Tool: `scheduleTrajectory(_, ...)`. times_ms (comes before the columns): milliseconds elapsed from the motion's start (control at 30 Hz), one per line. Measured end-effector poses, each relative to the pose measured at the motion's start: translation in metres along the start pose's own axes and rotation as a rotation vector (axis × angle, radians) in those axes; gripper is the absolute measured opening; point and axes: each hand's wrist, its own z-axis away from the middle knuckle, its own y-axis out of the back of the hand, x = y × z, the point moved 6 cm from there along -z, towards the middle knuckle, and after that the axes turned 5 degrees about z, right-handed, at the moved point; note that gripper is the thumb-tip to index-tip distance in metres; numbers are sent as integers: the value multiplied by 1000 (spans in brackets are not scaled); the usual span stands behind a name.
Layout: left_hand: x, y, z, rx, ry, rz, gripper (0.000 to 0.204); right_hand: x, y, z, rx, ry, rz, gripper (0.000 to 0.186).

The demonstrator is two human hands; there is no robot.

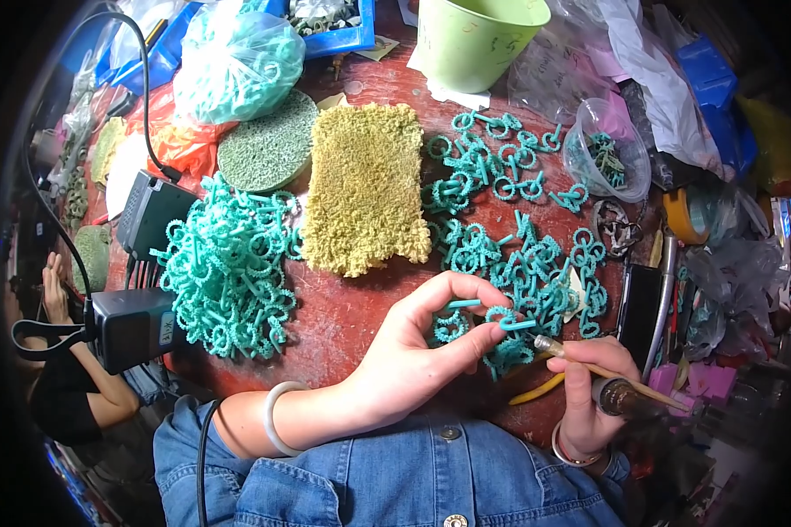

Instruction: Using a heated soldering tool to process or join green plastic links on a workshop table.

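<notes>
Teal, the ring piece (519, 325) at four o'clock is pinched between thumb and fingers of the left hand (413, 347), likely to steady it beside the metal-tipped tool (547, 345) clasped in the right hand (586, 391). The plastic bag (240, 63) at eleven holds teal pieces (224, 98); the clear tub (633, 132) at two, dark-green pieces (608, 162).

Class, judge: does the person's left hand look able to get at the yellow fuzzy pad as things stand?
Probably yes: the yellow fuzzy pad lies just beyond the left hand, uncovered, with nothing seen between. The hand pinches a teal looped piece, though, which may need setting down first.
</notes>
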Motion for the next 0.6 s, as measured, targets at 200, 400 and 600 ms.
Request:
scheduleTrajectory(200,3,-1,2,27,-37,-82,19,4,4,4,30,-150,-53,13)
scheduleTrajectory(400,4,-2,1,-5,-112,-144,17,8,1,4,-6,-127,-107,13)
scheduleTrajectory(600,9,0,2,-1,-66,-140,16,9,3,3,59,-67,-86,11)
